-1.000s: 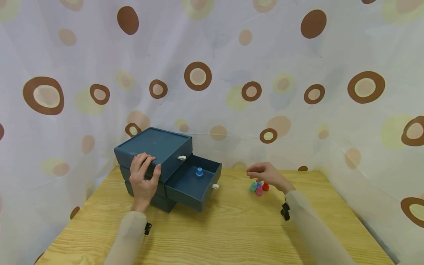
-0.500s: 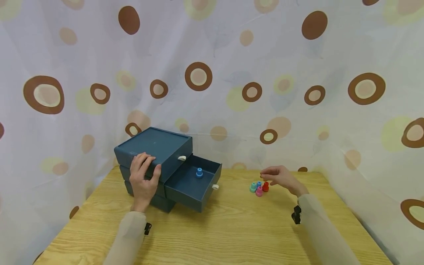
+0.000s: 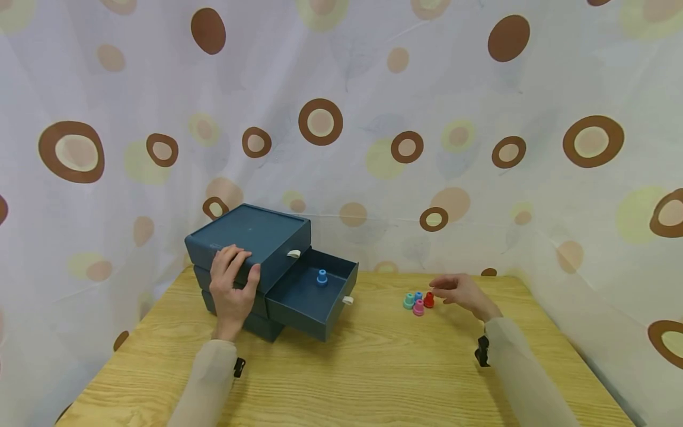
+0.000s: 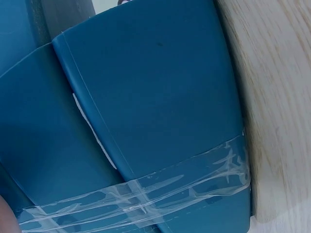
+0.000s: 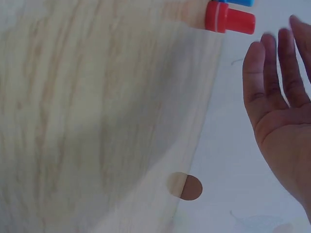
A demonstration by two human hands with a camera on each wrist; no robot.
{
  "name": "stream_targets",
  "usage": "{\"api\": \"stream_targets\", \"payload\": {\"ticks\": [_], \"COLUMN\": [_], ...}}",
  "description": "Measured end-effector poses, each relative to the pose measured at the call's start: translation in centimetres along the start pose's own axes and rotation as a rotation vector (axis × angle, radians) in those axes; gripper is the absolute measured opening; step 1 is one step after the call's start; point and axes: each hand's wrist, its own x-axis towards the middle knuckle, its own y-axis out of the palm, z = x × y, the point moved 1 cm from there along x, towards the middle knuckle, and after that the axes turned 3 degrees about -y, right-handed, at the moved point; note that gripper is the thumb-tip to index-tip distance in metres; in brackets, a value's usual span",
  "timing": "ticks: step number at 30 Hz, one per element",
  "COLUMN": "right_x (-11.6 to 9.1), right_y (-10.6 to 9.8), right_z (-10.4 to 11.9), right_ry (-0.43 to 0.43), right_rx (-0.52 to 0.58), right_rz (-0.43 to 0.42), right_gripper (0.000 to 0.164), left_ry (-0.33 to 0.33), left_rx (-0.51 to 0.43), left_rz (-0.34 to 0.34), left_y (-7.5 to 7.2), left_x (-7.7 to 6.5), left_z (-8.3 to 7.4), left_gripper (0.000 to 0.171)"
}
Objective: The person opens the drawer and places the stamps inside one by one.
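My left hand (image 3: 232, 293) rests on the near edge of a dark blue drawer unit (image 3: 251, 231), fingers over its top and thumb at the side. Its middle drawer (image 3: 306, 296) is pulled out, with one small blue stepped peg (image 3: 322, 277) standing inside. My right hand (image 3: 461, 295) hovers just right of a red stepped peg (image 3: 429, 299), fingers extended and holding nothing. In the right wrist view those straight fingers (image 5: 252, 73) are apart from the red peg. Teal (image 3: 408, 300), blue (image 3: 418, 296) and pink (image 3: 418, 307) pegs stand clustered beside it.
The wooden table (image 3: 373, 373) ends at a patterned curtain (image 3: 347, 71) behind it. White pull tabs (image 3: 348, 300) stick out from the drawer fronts. Clear tape (image 4: 141, 204) wraps the unit's side in the left wrist view.
My right hand has moved right from above the peg cluster, then lowered beside the red peg. The left hand and the drawer have stayed in place.
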Motion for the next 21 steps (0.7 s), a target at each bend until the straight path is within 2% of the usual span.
{"api": "stream_targets", "payload": {"ticks": [5, 13, 21], "right_x": [-0.2, -0.1, 0.0], "right_y": [0.4, 0.7, 0.8], "right_z": [-0.5, -1.5, -1.7], "right_ry": [-0.025, 0.005, 0.009], "right_rx": [-0.022, -0.068, -0.022], "right_rz": [-0.01, -0.023, -0.01], "right_gripper": [0.035, 0.035, 0.036], "left_ry": [0.01, 0.018, 0.016], "left_rx": [-0.005, -0.011, -0.004], "left_rz": [0.001, -0.011, -0.007], "left_y": [0.0, 0.2, 0.1], "left_x": [0.0, -0.1, 0.2], "left_z": [0.2, 0.5, 0.1], "left_gripper": [0.038, 0.037, 0.037]}}
